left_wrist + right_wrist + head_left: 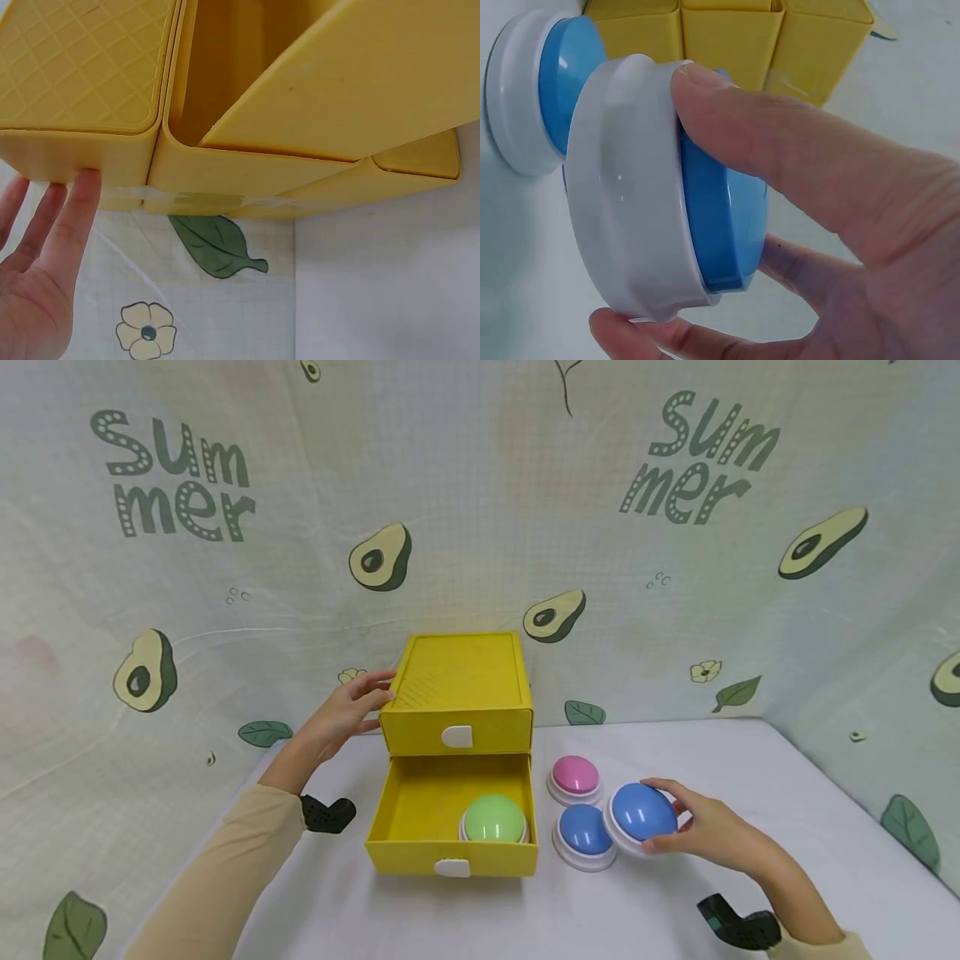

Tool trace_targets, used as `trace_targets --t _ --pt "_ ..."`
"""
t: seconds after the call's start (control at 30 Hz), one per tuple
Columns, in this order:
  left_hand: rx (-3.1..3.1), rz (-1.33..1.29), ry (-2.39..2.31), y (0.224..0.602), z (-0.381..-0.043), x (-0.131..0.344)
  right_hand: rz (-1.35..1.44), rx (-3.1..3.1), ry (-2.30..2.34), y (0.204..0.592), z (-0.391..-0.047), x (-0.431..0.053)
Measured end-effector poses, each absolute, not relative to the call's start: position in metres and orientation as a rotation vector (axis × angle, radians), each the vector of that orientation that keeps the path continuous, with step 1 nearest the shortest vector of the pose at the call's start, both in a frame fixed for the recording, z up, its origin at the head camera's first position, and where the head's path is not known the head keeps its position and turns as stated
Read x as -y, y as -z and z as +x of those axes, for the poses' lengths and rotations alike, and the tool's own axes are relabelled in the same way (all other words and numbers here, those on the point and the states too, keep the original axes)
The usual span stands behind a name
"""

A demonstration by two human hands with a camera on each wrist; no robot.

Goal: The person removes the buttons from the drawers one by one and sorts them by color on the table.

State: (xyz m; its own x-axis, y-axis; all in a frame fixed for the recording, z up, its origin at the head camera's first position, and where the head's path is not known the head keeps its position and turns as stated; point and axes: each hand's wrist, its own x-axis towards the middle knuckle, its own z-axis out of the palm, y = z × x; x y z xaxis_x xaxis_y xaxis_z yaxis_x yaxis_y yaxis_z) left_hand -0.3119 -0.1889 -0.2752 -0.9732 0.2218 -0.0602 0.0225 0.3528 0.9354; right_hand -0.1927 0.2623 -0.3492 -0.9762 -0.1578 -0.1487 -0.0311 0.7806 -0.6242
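Held blue button (643,812) was right of cabinet (461,672)
Left hand (348,710), fingers spread, likely steadied cabinet; right hand (708,827) pinched button.

Place: we see a makeshift recording corner; home or studio, we cannot tell.
Cloth backdrop (465,560): pale, we note, printed with avocados (381,558) and "Summer" lettering (187,510).
Table (750,760): white, set against the backdrop.
Wrist cameras (327,815): we count two, both worn.

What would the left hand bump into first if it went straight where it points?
The side of the yellow drawer box. The left hand points right at it, and its fingertips seem to touch it, though exact contact is hard to tell.
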Motion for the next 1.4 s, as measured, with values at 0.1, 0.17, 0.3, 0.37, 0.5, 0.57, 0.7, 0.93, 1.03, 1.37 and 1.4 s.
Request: trace_targets --t 0.1,0.17,0.3,0.37,0.5,0.57,0.7,0.93,1.03,1.37,1.4 --pt "-2.430 0.226 -1.683 0.275 -0.311 0.189 -0.096 -2.772 0.944 0.355 -0.195 -0.269" --pt "-2.427 0.232 -1.685 0.275 -0.311 0.189 -0.077 -2.769 0.933 0.359 -0.197 -0.272" --pt "-2.429 0.229 -1.683 0.273 -0.310 0.189 -0.032 -2.775 0.882 0.365 -0.201 -0.278" --pt "-2.430 0.228 -1.682 0.272 -0.309 0.189 -0.017 -2.777 0.860 0.368 -0.203 -0.279" --pt "-2.425 0.236 -1.686 0.272 -0.308 0.189 0.011 -2.770 0.836 0.373 -0.206 -0.283" --pt "-2.421 0.244 -1.689 0.271 -0.308 0.189 0.016 -2.765 0.831 0.376 -0.207 -0.285" --pt "-2.421 0.259 -1.692 0.271 -0.309 0.189 0.010 -2.757 0.829 0.383 -0.210 -0.289" --pt "-2.414 0.237 -1.695 0.272 -0.309 0.189 0.010 -2.757 0.834 0.393 -0.213 -0.292" --pt "-2.413 0.238 -1.697 0.272 -0.309 0.189 0.012 -2.766 0.833 0.395 -0.214 -0.291" --pt "-2.415 0.227 -1.691 0.271 -0.307 0.187 0.021 -2.765 0.830 0.396 -0.214 -0.288" --pt "-2.414 0.225 -1.691 0.271 -0.307 0.187 0.026 -2.764 0.829 0.397 -0.214 -0.288"
